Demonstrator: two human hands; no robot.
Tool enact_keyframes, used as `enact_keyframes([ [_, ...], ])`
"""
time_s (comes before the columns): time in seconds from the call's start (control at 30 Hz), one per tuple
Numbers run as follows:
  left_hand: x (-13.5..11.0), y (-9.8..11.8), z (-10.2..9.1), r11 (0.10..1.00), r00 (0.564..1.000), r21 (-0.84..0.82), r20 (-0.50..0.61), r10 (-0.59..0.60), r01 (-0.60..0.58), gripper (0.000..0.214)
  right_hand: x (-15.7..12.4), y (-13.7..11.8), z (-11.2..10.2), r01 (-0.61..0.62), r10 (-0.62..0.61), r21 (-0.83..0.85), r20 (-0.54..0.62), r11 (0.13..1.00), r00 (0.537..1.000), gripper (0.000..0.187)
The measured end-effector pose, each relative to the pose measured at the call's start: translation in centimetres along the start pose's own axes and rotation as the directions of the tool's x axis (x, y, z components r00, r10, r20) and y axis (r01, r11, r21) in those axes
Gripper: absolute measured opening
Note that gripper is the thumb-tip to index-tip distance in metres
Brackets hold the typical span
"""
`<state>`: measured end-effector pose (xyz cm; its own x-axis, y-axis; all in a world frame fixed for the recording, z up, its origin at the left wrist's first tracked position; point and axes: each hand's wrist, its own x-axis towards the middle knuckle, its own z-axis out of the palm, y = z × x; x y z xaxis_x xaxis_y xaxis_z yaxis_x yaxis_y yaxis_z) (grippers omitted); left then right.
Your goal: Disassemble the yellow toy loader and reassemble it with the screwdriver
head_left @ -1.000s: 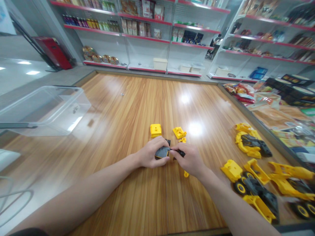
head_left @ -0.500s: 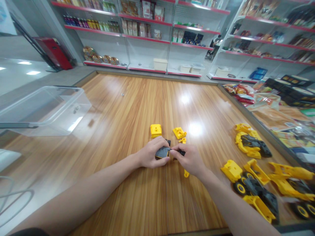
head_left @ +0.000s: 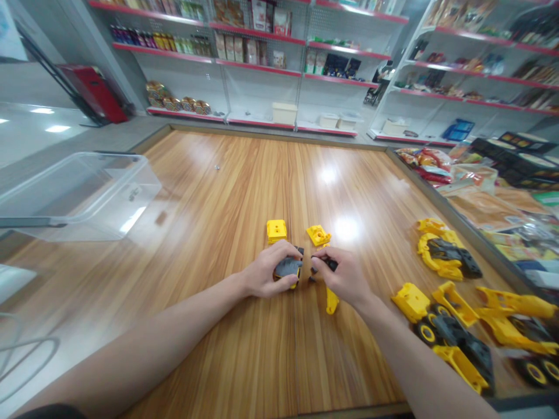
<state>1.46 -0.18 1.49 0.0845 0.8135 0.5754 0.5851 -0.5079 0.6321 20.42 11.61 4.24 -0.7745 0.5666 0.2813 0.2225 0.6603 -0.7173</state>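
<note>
My left hand [head_left: 268,273] is closed around a grey-and-black toy vehicle chassis [head_left: 288,267] with yellow edges, holding it at the tabletop. To its right, my right hand [head_left: 347,276] pinches a small black-handled screwdriver [head_left: 329,263], apart from the chassis; its tip is hard to make out. Just below those fingertips shows a tiny dark piece [head_left: 311,279]. A yellow block-shaped part [head_left: 276,231] lies beyond my left hand, and a yellow bracket-like part [head_left: 318,235] beyond the right. One long yellow arm piece [head_left: 332,301] is partly hidden under my right hand.
Several yellow and black toy vehicle parts [head_left: 454,331] lie on the right of the wooden table [head_left: 244,361]. A clear plastic bin [head_left: 126,198] stands at the left. Packaged goods [head_left: 476,203] sit past the right edge, and stocked shelves [head_left: 257,70] stand behind.
My right hand has drawn the screwdriver back to the right, away from the chassis. The left hand keeps its hold, its thumb slightly shifted.
</note>
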Motion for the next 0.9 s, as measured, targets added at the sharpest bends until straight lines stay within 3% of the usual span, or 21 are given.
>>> enact_keyframes([
  [0.07,-0.1,-0.2,-0.1,0.999,0.991,0.005,-0.124,-0.048,0.049,0.031,0.1,0.1,-0.4,-0.022,0.019,-0.041,-0.078,0.999,0.997,0.012],
  [0.17,-0.2,-0.8,-0.2,0.984,0.939,0.057,-0.312,-0.143,0.169,0.026,0.3,0.5,-1.0,-0.076,0.061,-0.084,-0.169,0.994,0.984,0.014],
  [0.37,0.1,-2.5,-0.3,0.895,0.812,0.185,-0.523,-0.26,0.405,0.015,0.5,1.4,-1.5,-0.181,0.141,-0.194,-0.206,0.964,0.968,0.016],
  [0.5,0.1,-3.2,-0.3,0.833,0.787,0.259,-0.543,-0.294,0.49,0.027,0.5,1.6,-1.4,-0.221,0.178,-0.25,-0.183,0.943,0.967,0.016],
  [0.7,-0.2,-4.2,-0.2,0.765,0.802,0.339,-0.473,-0.365,0.548,0.044,0.6,1.6,-1.3,-0.243,0.203,-0.263,-0.173,0.934,0.964,0.02],
  [0.9,-0.3,-4.3,0.1,0.706,0.801,0.399,-0.416,-0.43,0.585,0.046,0.5,1.4,-1.0,-0.253,0.218,-0.277,-0.149,0.927,0.964,0.023],
])
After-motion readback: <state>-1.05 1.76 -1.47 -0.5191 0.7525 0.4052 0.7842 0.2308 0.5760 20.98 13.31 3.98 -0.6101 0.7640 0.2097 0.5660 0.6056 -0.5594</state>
